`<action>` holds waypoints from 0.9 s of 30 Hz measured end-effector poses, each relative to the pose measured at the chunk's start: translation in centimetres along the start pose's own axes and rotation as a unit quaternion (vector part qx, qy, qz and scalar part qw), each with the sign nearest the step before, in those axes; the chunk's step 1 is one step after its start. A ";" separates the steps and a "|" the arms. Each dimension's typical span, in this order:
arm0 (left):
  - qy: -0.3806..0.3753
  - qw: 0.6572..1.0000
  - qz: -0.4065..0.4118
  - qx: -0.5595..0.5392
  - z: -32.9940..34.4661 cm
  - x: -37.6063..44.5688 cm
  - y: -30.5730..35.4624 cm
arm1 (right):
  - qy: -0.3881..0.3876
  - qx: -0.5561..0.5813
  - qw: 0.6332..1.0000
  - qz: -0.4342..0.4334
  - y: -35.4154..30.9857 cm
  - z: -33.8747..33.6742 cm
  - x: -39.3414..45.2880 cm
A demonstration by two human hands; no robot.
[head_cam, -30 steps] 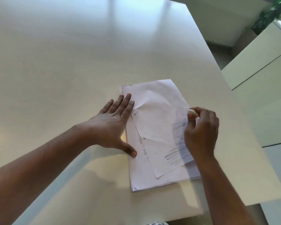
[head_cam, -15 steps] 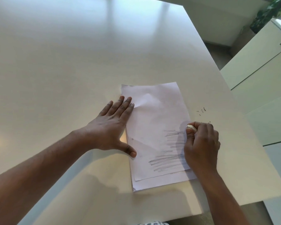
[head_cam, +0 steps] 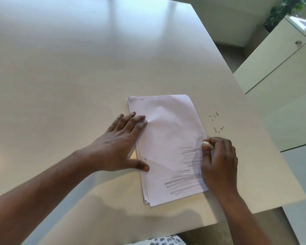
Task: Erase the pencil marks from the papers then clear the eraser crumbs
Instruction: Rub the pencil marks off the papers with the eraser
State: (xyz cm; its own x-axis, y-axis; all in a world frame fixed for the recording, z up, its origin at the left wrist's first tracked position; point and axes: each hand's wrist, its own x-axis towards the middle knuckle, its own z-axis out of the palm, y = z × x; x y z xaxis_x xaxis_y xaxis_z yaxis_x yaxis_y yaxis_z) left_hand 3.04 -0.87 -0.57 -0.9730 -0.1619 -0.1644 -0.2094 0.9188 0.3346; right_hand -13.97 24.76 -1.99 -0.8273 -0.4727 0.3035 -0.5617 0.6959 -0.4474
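Observation:
A stack of white papers [head_cam: 168,131] lies near the table's front right. Grey pencil marks [head_cam: 182,183] cover the top sheet's lower right part. My left hand [head_cam: 121,147] rests flat on the stack's left edge, fingers straight and thumb spread. My right hand [head_cam: 218,161] pinches a small white eraser [head_cam: 207,144] between thumb and fingers at the sheet's right edge, just above the marks. Dark eraser crumbs [head_cam: 216,122] lie scattered on the table to the right of the stack.
The pale table [head_cam: 95,68] stretches far to the left and back. Its right edge runs diagonally close to the crumbs. Light green cabinets [head_cam: 281,68] stand beyond that edge, and a plant [head_cam: 283,13] sits at the top right.
The skewed top sheet now lies squared on the stack. My right hand with the eraser has come down to the sheet's right edge. My left hand stays put.

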 end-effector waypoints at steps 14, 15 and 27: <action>-0.043 0.997 -0.068 -0.009 0.3 -2.1 -1.4 | -0.020 0.034 0.999 0.002 -1.3 0.6 0.1; -0.040 0.997 -0.070 -0.010 0.3 -2.1 -1.3 | -0.021 0.031 0.999 0.004 -1.5 0.7 0.1; -0.007 0.996 -0.086 -0.013 -0.3 -1.5 -1.5 | -0.032 -0.008 0.999 0.016 -1.4 1.1 -0.4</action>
State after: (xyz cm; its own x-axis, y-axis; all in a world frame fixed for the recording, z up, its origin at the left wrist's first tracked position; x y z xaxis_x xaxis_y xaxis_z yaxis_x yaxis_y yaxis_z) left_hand 4.77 -2.14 -0.60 -0.9209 -0.3113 -0.2345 -0.3761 0.8678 0.3247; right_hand -12.86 23.37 -2.40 -0.8431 -0.4836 0.2352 -0.5359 0.7187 -0.4430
